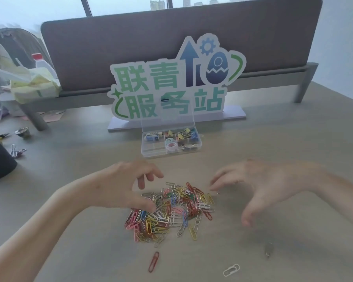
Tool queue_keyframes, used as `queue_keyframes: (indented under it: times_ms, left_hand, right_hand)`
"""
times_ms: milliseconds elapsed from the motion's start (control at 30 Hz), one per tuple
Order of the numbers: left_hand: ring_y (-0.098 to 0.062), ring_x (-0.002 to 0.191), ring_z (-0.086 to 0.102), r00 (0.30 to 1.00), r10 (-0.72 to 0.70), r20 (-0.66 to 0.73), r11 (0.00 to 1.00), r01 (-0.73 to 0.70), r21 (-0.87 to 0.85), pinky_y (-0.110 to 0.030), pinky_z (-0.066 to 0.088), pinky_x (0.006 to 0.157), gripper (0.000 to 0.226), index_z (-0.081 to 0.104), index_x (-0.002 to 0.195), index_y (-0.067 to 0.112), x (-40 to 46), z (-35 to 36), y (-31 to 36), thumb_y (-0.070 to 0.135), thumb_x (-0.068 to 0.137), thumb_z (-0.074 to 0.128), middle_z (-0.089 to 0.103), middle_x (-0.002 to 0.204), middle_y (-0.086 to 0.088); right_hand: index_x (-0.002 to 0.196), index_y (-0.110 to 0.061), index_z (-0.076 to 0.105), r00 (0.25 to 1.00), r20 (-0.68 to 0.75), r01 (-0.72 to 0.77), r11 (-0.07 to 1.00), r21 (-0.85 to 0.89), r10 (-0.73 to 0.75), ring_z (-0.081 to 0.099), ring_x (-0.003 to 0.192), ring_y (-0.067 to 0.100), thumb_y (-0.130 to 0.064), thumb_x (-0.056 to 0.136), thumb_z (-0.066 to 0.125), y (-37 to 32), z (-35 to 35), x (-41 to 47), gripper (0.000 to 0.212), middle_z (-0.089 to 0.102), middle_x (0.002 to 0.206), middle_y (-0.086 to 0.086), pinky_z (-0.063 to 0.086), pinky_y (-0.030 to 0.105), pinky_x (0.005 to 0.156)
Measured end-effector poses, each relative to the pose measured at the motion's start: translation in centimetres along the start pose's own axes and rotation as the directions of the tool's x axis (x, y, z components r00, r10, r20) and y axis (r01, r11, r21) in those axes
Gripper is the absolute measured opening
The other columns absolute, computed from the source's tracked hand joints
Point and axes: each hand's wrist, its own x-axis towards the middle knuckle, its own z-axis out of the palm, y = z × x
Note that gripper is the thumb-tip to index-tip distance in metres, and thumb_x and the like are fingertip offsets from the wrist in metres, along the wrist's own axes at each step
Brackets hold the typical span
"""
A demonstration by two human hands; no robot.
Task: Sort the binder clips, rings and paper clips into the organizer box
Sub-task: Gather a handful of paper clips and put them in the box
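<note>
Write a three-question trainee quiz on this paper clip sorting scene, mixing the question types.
1. True or false: the clear plastic organizer box has its lid shut.
2. Which lies nearest the camera? A) the loose red paper clip B) the heap of coloured paper clips C) the white sign with green lettering
3. Fill in: the left hand touches the heap with its ____.

Key: 1 false, the lid stands open. 2 A. 3 thumb; the right hand is spread open beside the heap's far right edge, holding nothing that shows.
</note>
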Motion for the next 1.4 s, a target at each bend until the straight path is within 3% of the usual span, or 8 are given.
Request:
queue_keyframes:
  times_ms: [233,400,567,700,833,967,1200,1400]
  left_hand:
    - [0.005,0.102,0.048,0.972,-0.064,0.227,0.992,0.037,0.121,-0.029,0.044,0.097,0.116,0.013,0.135,0.057,-2.5,2.4,1.0,0.078,0.041,0.076,0.030,0.112,0.029]
    - [0.005,0.102,0.047,0.983,0.003,0.185,0.996,-0.019,0.083,-0.028,0.043,0.096,0.107,0.014,0.134,0.059,-2.2,3.5,1.6,0.078,0.047,0.074,0.030,0.111,0.028]
    - [0.011,0.095,0.045,0.990,0.043,0.133,0.999,-0.047,0.024,-0.021,0.043,0.085,0.090,0.021,0.133,0.060,-1.4,4.0,2.2,0.069,0.060,0.073,0.034,0.106,0.032]
    - [0.003,0.092,0.050,0.998,0.032,0.046,0.999,-0.032,-0.005,-0.018,0.044,0.080,0.085,0.027,0.130,0.060,-1.8,3.5,2.3,0.067,0.060,0.074,0.038,0.102,0.030]
    - [0.014,0.092,0.043,0.995,-0.062,0.080,0.994,0.053,0.100,-0.017,0.041,0.080,0.100,0.019,0.129,0.059,-3.5,2.8,2.2,0.079,0.046,0.072,0.034,0.104,0.030]
    - [-0.002,0.101,0.051,0.984,-0.117,0.133,0.980,0.092,0.177,-0.028,0.046,0.089,0.113,0.009,0.131,0.057,-4.6,3.9,2.4,0.087,0.039,0.067,0.030,0.107,0.025]
    - [0.000,0.104,0.047,0.998,-0.050,0.042,0.997,0.047,0.067,-0.025,0.043,0.091,0.096,0.015,0.134,0.054,-3.5,5.1,2.7,0.078,0.057,0.067,0.038,0.111,0.023]
    - [0.005,0.090,0.046,0.996,-0.033,-0.082,0.999,0.035,0.023,-0.024,0.045,0.085,0.080,0.029,0.131,0.050,-3.7,5.4,1.9,0.070,0.063,0.068,0.039,0.100,0.025]
  right_hand:
    - [0.138,-0.058,0.027,0.999,0.005,0.046,0.999,-0.008,-0.046,0.018,0.125,-0.026,-0.057,0.060,0.082,-0.4,2.9,-3.1,0.096,0.018,0.137,-0.047,0.024,0.008,0.104]
    - [0.128,-0.049,0.047,0.990,-0.121,0.082,0.995,0.052,-0.076,0.053,0.105,-0.005,-0.047,0.072,0.077,-0.3,4.3,-2.9,0.064,0.048,0.120,-0.028,0.043,0.015,0.090]
    - [0.104,-0.033,0.069,0.922,-0.381,0.146,0.973,0.179,-0.068,0.064,0.085,0.003,-0.024,0.079,0.078,-0.3,5.9,-1.3,0.028,0.064,0.093,-0.017,0.053,0.025,0.077]
    - [0.100,-0.031,0.071,0.883,-0.469,0.181,0.940,0.289,-0.026,0.068,0.082,0.007,-0.019,0.078,0.080,-0.4,5.5,-1.7,0.026,0.067,0.092,-0.016,0.054,0.023,0.074]
    - [0.099,-0.039,0.070,0.936,-0.344,0.017,0.971,0.239,0.068,0.065,0.081,0.003,-0.034,0.071,0.084,0.8,4.6,-2.9,0.033,0.064,0.093,-0.024,0.050,0.016,0.070]
    - [0.094,-0.035,0.072,0.935,-0.333,-0.016,0.952,0.306,0.123,0.065,0.075,0.001,-0.025,0.072,0.083,0.2,5.3,-2.6,0.026,0.066,0.086,-0.025,0.046,0.009,0.066]
    - [0.093,-0.027,0.074,0.894,-0.431,0.037,0.937,0.347,0.124,0.066,0.068,-0.002,-0.012,0.075,0.080,-2.5,6.0,-0.1,0.024,0.072,0.077,-0.018,0.048,0.008,0.066]
    - [0.099,-0.033,0.073,0.895,-0.432,-0.013,0.972,0.235,0.116,0.065,0.074,-0.002,-0.028,0.072,0.083,-2.2,4.6,0.2,0.029,0.065,0.083,-0.018,0.050,0.015,0.070]
